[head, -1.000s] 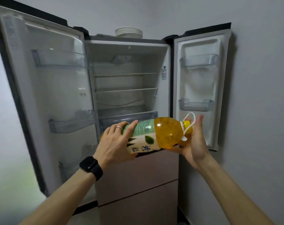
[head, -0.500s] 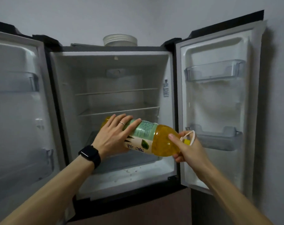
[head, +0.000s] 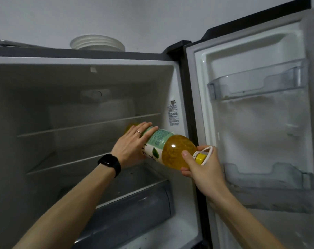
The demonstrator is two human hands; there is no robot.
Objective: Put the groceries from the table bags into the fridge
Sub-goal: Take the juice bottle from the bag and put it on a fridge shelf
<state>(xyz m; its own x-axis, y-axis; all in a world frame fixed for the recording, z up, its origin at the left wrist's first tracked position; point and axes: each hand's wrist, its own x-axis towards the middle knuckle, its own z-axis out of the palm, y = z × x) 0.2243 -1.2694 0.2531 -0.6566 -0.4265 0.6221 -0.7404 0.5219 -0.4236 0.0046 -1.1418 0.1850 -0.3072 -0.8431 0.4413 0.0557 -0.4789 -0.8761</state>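
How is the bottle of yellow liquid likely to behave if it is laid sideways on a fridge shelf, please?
The bottle looks nearly full, so it is probably heavy for its size; the left hand and right hand both hold it. Its round body would likely roll on the flat shelf. The glossy plastic may be slippery.

Two forearms (head: 68, 209) in view, bare up to the frame edge. Left wrist: black watch (head: 108, 160) with a dark, glossy rectangular face and rounded corners, on a matching black band (head: 117, 168). Left hand (head: 133, 146): one thin, pale metal ring (head: 138, 131). Right hand (head: 204, 171): short, trimmed thumbnail.
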